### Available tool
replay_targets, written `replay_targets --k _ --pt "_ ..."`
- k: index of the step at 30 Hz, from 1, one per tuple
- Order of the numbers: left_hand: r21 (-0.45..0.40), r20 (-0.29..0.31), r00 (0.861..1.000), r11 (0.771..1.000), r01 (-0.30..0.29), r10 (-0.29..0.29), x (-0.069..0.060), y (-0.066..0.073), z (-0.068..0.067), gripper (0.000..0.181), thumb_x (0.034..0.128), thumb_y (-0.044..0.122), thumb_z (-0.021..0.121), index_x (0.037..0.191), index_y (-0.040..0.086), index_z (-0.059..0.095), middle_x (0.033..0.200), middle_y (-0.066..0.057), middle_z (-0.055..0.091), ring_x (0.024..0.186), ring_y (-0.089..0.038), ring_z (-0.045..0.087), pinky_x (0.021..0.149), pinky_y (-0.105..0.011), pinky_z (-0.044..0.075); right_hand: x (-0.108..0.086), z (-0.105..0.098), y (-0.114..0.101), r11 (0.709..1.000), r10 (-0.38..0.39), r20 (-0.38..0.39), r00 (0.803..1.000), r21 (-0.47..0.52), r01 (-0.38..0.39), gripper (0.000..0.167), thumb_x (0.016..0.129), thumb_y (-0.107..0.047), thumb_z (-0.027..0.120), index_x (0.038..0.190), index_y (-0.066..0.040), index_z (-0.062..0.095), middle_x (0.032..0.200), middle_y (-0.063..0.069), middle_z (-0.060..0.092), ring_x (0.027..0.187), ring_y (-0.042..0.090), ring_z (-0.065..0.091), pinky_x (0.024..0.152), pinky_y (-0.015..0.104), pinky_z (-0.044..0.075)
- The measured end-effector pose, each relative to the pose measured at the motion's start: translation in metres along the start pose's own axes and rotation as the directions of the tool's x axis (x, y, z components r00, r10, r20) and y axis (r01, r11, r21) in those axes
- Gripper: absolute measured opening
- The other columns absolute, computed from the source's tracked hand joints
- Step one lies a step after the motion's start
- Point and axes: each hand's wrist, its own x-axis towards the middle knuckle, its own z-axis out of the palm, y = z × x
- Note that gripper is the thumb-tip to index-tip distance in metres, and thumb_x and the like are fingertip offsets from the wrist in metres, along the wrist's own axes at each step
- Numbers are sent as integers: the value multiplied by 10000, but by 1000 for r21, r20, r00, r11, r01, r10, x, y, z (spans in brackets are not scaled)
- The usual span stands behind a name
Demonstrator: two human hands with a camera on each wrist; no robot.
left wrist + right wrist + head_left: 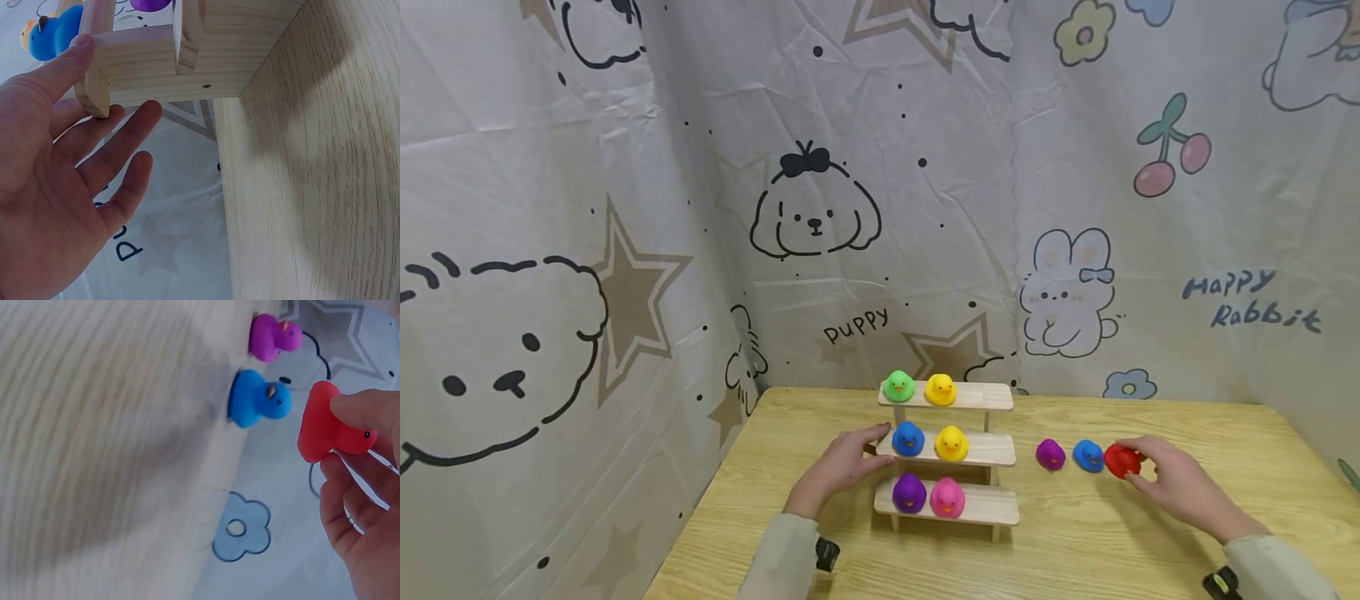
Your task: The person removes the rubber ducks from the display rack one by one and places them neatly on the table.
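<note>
Right of the tiered shelf (988,450) the left hand (841,468) grips, the right hand (1176,482) pinches a red toy duck (1120,461): likely pick-up, wanting steady lifting.

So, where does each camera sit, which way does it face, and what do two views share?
Head: worn on the head, facing forward and down at the stand; left grip, right grip and sleeves show.
Left wrist: worn there, facing the stand's end; only the left grip shows.
Right wrist: worn there, facing the red duck; only the right grip shows.
Shared: head and right wrist both show the red duck.
</note>
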Motion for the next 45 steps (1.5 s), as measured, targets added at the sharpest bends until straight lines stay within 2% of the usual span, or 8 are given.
replay_targets --k 5,10,19,39,45 --pt "3 -5 1000 1000 -13 13 0 0 0 586 917 390 607 1411 110 461 1409 -56 475 1034 -195 585 882 -335 500 -3 -2 8 999 40 48 998 10 -40 434 670 -15 816 1066 25 643 938 79 648 784 215 589 641 381 521" --pt "14 -2 1000 1000 -8 8 -1 0 0 593 916 399 605 1412 108 459 1410 -67 473 1037 -203 588 885 -338 500 -3 0 16 999 38 43 998 -6 -38 403 657 -13 823 1026 9 662 923 63 655 759 198 584 633 365 514" --pt "6 -6 1000 1000 -11 11 -1 2 -1 590 916 375 614 1404 78 463 1400 -79 482 1034 -216 586 889 -361 497 0 0 31 994 97 83 992 45 -101 411 675 5 802 1054 46 648 966 163 657 766 257 597 651 423 516" --pt "11 6 1000 1000 -4 4 0 3 -2 589 916 382 613 1411 100 460 1408 -63 476 1037 -210 586 884 -347 499 0 12 52 974 189 111 976 108 -201 379 704 -10 781 1059 38 658 962 141 655 778 227 574 636 332 478" --pt "12 7 1000 1000 1 -1 -1 3 -3 590 921 387 603 1410 90 458 1409 -66 474 1041 -212 583 888 -351 497 2 17 55 970 193 106 975 132 -206 378 709 1 760 1068 50 651 960 150 654 788 239 580 632 321 480"
